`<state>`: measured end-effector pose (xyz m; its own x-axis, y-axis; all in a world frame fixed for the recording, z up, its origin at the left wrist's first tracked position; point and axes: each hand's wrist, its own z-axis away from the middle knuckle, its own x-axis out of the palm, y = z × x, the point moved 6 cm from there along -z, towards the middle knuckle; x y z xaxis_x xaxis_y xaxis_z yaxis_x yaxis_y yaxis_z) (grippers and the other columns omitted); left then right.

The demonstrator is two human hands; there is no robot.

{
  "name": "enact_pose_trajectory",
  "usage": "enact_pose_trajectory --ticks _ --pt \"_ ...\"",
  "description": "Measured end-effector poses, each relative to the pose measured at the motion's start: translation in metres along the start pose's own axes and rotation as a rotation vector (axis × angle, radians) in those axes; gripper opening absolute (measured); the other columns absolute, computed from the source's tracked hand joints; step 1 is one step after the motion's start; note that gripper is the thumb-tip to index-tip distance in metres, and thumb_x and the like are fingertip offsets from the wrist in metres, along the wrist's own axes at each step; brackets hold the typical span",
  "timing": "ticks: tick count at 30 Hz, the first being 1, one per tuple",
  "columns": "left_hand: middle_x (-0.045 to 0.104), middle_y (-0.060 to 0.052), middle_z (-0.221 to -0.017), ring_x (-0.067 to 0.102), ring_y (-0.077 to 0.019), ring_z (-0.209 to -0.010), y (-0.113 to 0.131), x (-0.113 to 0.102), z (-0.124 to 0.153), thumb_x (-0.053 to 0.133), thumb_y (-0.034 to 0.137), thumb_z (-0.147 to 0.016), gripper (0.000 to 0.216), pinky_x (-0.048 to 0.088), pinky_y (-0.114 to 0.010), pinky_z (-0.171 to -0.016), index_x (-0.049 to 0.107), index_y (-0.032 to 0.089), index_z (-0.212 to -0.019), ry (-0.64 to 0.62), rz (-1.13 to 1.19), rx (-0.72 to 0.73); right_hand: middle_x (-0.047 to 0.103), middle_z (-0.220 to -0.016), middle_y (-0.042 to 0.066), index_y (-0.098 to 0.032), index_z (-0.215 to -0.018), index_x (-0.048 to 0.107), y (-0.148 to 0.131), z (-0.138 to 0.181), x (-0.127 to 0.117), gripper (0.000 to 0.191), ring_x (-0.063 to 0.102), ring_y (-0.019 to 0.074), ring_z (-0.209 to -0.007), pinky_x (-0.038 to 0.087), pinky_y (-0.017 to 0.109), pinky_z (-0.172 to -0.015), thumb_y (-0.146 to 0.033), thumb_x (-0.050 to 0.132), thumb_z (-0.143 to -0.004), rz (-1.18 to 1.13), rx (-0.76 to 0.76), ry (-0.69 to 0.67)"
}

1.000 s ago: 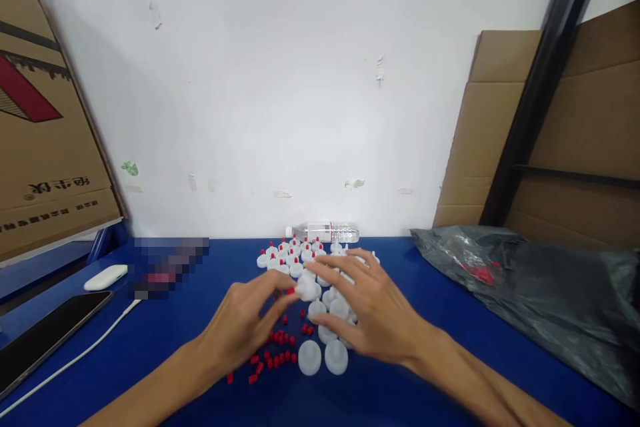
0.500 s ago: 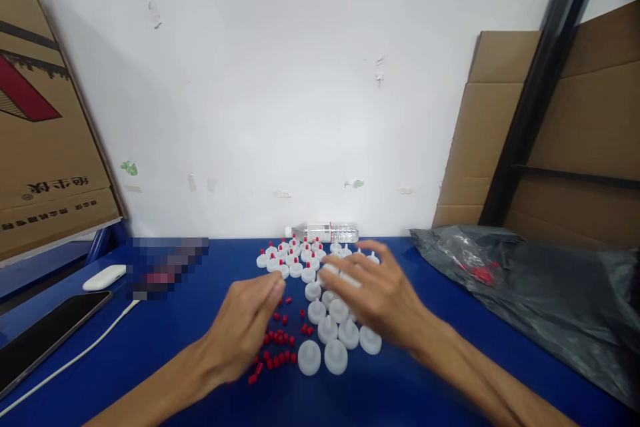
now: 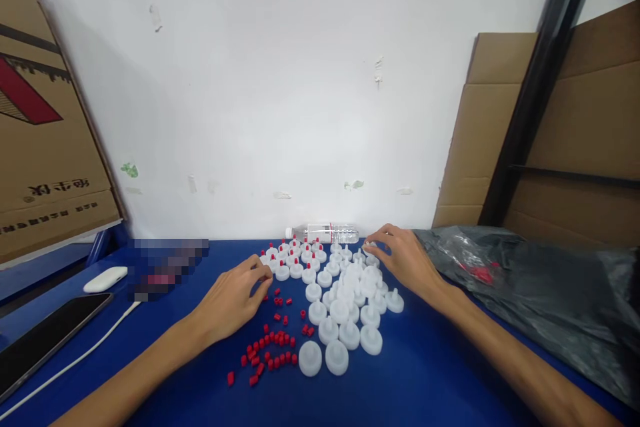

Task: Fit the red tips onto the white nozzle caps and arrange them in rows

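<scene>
Our left hand (image 3: 233, 299) lies on the blue table (image 3: 440, 373) with its fingers curled in. Its thumb and first finger are close together, and we cannot tell if they pinch anything. Our right hand (image 3: 406, 259) is half open, and its fingertips touch one cap at the far side of the white caps (image 3: 345, 300). We cannot tell if it grips that cap. The caps sit in a bunch in the middle of the table, between our hands. The little red plugs (image 3: 273, 347) lie just beside them, near our left hand. We think the caps are light, hard and smooth, so they may tip or slide. The round rim looks like the best place to pinch one. A water bottle (image 3: 325, 233) lies behind them, and a black bag (image 3: 525, 280) is to the right.
</scene>
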<state>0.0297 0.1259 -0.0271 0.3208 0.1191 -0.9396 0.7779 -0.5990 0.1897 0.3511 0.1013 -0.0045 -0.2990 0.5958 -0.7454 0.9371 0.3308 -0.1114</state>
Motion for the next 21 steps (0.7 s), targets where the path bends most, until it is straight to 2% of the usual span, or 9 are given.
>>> enact_pose_trajectory --ticks 4,9,13,16,21 --pt "0.065 -0.004 -0.104 0.065 -0.0211 -0.086 -0.002 0.003 0.001 0.039 0.032 -0.102 0.031 0.045 -0.033 -0.077 0.067 0.023 -0.094 -0.032 0.005 -0.002 0.076 -0.094 0.004 -0.025 -0.099 0.076 0.004 0.0 0.005 0.019 0.069 0.0221 -0.079 0.047 0.034 -0.076 -0.033 0.059 -0.099 -0.003 0.01 -0.052" --pt "0.068 -0.003 -0.104 0.066 -0.0224 -0.092 0.0 0.004 -0.002 0.042 0.031 -0.101 0.025 0.046 -0.033 -0.078 0.066 0.026 -0.102 -0.038 0.017 0.019 0.078 -0.096 0.003 -0.024 -0.101 0.077 0.006 0.0 0.009 0.022 0.07 0.0211 -0.078 0.046 0.035 -0.079 -0.031 0.057 -0.1 -0.003 0.015 -0.088" --pt "0.07 -0.002 -0.103 0.066 -0.0229 -0.092 -0.001 0.005 -0.002 0.04 0.036 -0.103 0.027 0.046 -0.034 -0.079 0.065 0.026 -0.105 -0.041 0.032 0.014 0.078 -0.098 0.003 -0.023 -0.101 0.078 0.007 0.002 0.015 0.021 0.071 0.0209 -0.082 0.046 0.033 -0.079 -0.03 0.057 -0.1 -0.015 0.009 -0.12" --pt "0.068 -0.003 -0.104 0.067 -0.0234 -0.092 -0.005 0.004 -0.002 0.037 0.039 -0.104 0.031 0.048 -0.036 -0.081 0.062 0.026 -0.117 -0.006 0.042 -0.006 0.078 -0.099 0.003 -0.024 -0.101 0.077 0.008 0.003 0.02 0.022 0.071 0.0208 -0.086 0.047 0.032 -0.079 -0.028 0.056 -0.1 -0.025 -0.003 -0.147" --pt "0.06 -0.008 -0.117 0.068 -0.0246 -0.093 -0.017 0.006 -0.005 0.029 0.038 -0.105 0.047 0.052 -0.039 -0.083 0.046 0.023 -0.147 0.036 -0.03 -0.035 0.076 -0.1 0.004 -0.023 -0.104 0.076 0.008 0.005 0.022 0.024 0.07 0.023 -0.094 0.047 0.034 -0.084 -0.031 0.053 -0.102 -0.025 -0.008 -0.146"
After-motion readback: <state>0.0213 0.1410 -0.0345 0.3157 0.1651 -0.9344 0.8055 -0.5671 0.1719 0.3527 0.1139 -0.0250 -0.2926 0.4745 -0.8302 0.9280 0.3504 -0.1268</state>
